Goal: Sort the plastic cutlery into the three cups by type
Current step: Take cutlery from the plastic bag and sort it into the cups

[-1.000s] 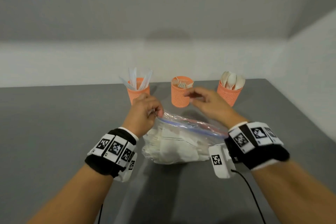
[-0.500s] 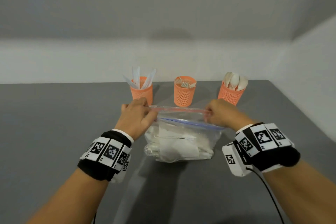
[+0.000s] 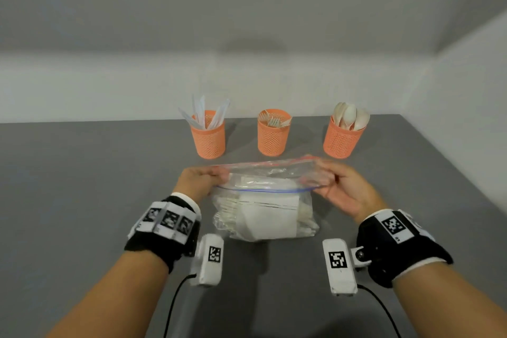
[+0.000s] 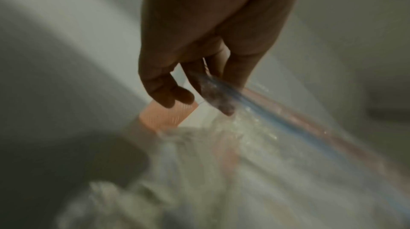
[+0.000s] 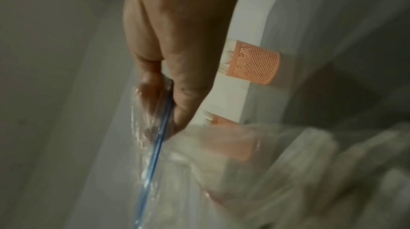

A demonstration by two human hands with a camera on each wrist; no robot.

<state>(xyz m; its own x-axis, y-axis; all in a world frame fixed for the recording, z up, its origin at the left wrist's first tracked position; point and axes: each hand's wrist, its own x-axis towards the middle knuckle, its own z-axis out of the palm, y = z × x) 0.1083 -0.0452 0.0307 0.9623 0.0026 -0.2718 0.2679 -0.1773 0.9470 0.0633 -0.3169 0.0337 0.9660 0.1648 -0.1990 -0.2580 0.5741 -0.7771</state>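
A clear zip bag [image 3: 264, 214] packed with white plastic cutlery stands on the grey table [image 3: 82, 186], its mouth spread wide. My left hand [image 3: 204, 177] pinches the left end of the bag's rim [image 4: 221, 90]. At the right end, my right hand [image 3: 333, 182] pinches the same rim [image 5: 165, 103]. Behind the bag stand three orange mesh cups: the left cup [image 3: 208, 136] holds knives, the middle cup [image 3: 273, 136] holds forks, the right cup [image 3: 341, 137] holds spoons.
A pale wall runs behind the cups and along the table's right side. Bare grey tabletop lies to the left of the bag and in front of it. Cables trail from both wrist cameras toward me.
My right hand slid from the middle of the bag's rim out to its right end. Both hands pulled apart, and the bag's mouth went from nearly closed to wide open.
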